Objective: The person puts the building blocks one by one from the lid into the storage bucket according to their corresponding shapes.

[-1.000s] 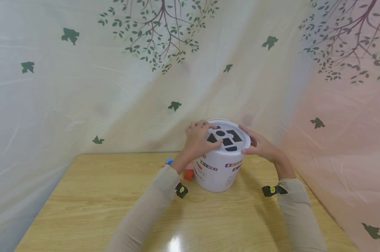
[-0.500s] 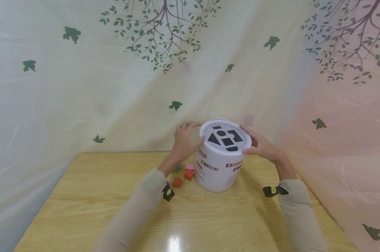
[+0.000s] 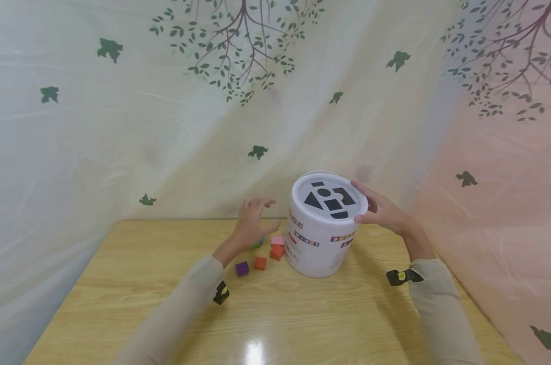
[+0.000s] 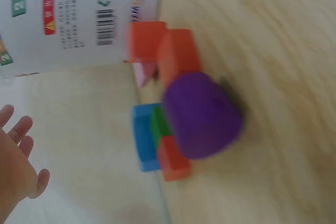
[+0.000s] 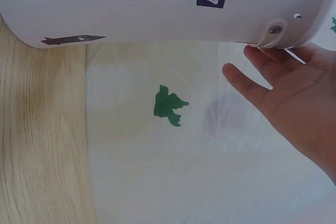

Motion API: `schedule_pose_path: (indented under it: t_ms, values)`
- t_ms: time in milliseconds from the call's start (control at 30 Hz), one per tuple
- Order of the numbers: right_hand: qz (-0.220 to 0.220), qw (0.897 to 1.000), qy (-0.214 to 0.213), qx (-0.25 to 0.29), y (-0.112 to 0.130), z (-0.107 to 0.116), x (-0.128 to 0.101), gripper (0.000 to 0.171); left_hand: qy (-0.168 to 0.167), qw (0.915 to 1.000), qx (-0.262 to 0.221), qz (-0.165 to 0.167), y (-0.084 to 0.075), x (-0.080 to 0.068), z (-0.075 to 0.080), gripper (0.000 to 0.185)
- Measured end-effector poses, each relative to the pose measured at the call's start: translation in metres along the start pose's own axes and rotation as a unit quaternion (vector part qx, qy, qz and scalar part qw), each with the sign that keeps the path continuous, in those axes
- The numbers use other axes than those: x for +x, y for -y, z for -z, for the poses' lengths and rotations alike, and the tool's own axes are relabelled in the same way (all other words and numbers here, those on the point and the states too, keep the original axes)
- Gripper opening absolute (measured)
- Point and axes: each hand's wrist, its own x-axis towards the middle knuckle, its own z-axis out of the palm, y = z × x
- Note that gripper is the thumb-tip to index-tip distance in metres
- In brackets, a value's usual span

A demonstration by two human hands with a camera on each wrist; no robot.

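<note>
Two hands: both over the wooden table (image 3: 143, 304), far half, printed curtain (image 3: 120, 152) right behind.
Left hand (image 3: 250, 223): hovering above the loose blocks, fingers spread and relaxed, holding nothing; not touching the bucket; wrist view shows the fingertips (image 4: 21, 129) bare against the curtain.
Purple block (image 3: 242, 268): leftmost and nearest of the pile, on the table, apart from the hand; fills the left wrist view as a blurred rounded lump (image 4: 202, 116).
Orange block (image 3: 259, 263): just right of the purple one, not touching it.
Green block (image 3: 257, 243): far side of the pile, partly hidden under the left hand.
Red block (image 3: 277, 251): close against the bucket's left base.
Pink block (image 3: 277, 240): just behind the red one, also next to the bucket wall.
Blue block (image 4: 143, 137): only seen from the left wrist, beside the green one.
White bucket (image 3: 318, 243): upright on the table, right of the pile, tilt not obvious; lid (image 3: 329, 198) on, black shape cut-outs facing up.
Right hand (image 3: 382, 213): on the bucket's right side at lid height, fingers wrapped on the rim; right wrist view shows fingers (image 5: 262, 85) extended at the handle rivet, palm off the wall.
</note>
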Motion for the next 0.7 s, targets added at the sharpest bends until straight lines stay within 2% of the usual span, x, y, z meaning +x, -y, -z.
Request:
schedule_pose_path:
  t_ms: [167, 267, 367, 567, 700]
  values:
    - [-0.004, 1.0, -0.008, 0.007, -0.002, 0.0, 0.0, 0.099, 0.06, 0.9967, 0.054, -0.011, 0.013, -0.011, -0.006, 0.064]
    - [-0.005, 1.0, -0.009, 0.005, -0.002, 0.0, 0.001, 0.099, 0.099, 0.9911, 0.087, -0.018, 0.019, -0.017, -0.01, 0.067]
    - [-0.002, 1.0, -0.006, 0.001, -0.001, 0.0, 0.001, 0.1, 0.121, 0.9848, 0.12, -0.034, 0.025, -0.021, -0.014, 0.069]
    - [-0.001, 1.0, -0.002, 0.003, -0.001, 0.001, 0.001, 0.1, 0.13, 0.9732, 0.179, -0.062, 0.029, -0.024, -0.022, 0.063]
    - [-0.001, 1.0, -0.004, 0.013, -0.002, 0.001, 0.001, 0.1, 0.114, 0.9676, 0.213, -0.075, 0.028, -0.025, -0.027, 0.054]
